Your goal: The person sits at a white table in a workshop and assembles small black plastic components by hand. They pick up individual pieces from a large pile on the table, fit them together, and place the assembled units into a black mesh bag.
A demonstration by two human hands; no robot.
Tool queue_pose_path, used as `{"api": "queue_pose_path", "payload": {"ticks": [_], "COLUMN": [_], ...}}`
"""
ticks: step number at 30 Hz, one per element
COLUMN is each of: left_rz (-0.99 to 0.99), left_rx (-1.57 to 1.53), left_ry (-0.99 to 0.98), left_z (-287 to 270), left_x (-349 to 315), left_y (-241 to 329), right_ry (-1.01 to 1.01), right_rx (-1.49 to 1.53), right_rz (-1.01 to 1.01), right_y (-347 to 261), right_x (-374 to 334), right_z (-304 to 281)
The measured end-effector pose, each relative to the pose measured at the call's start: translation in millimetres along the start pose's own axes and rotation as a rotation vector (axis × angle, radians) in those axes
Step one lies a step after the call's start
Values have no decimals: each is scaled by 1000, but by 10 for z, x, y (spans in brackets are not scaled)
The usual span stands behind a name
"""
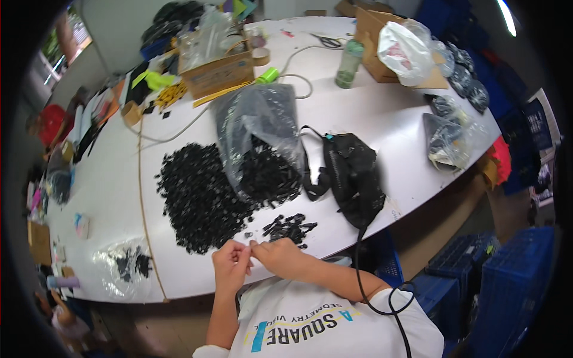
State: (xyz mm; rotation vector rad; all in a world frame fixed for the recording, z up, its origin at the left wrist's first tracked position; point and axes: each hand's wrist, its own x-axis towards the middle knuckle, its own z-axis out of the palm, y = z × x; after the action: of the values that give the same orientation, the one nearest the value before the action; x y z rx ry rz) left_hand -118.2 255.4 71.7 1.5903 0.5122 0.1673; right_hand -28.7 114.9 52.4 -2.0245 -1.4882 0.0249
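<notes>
My left hand (230, 262) and my right hand (278, 256) meet at the table's near edge, fingertips pinched together. Whatever sits between them is too small to make out. Just beyond my right hand lies a small heap of black plastic pieces (290, 229). A much larger pile of small black parts (203, 197) spreads out beyond my left hand. Against that pile rests a clear plastic bag (253, 113), its mouth toward me and more black pieces (268, 173) inside it. One tiny greyish piece (249, 235) lies close to my fingertips.
A black waist bag (356, 176) with a cable lies to the right. Farther back stand a green bottle (349, 64), a cardboard box (218, 74) and scissors (327, 40). A cord (142, 197) crosses the table at left, near a clear bag (122, 271). Blue crates (513, 292) stand lower right.
</notes>
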Motion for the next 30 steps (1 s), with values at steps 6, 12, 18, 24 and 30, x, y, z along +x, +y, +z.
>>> {"api": "queue_pose_path", "payload": {"ticks": [6, 12, 18, 24, 30], "left_rz": [-129, -125, -5, 99, 122], "left_rx": [-121, 27, -11, -102, -296], "left_ry": [-198, -401, -330, -166, -39], "left_z": [-26, -156, -29, 14, 275], "left_x": [56, 35, -6, -113, -162], "left_y": [-39, -197, -168, -310, -447], "right_ry": [38, -113, -40, -123, 13], "right_rx": [91, 134, 178, 153, 241], "right_rz": [-92, -106, 61, -38, -4], "right_y": [89, 112, 20, 47, 125], "right_x": [-14, -104, -132, -170, -322], "right_z": [5, -78, -210, -199, -119]}}
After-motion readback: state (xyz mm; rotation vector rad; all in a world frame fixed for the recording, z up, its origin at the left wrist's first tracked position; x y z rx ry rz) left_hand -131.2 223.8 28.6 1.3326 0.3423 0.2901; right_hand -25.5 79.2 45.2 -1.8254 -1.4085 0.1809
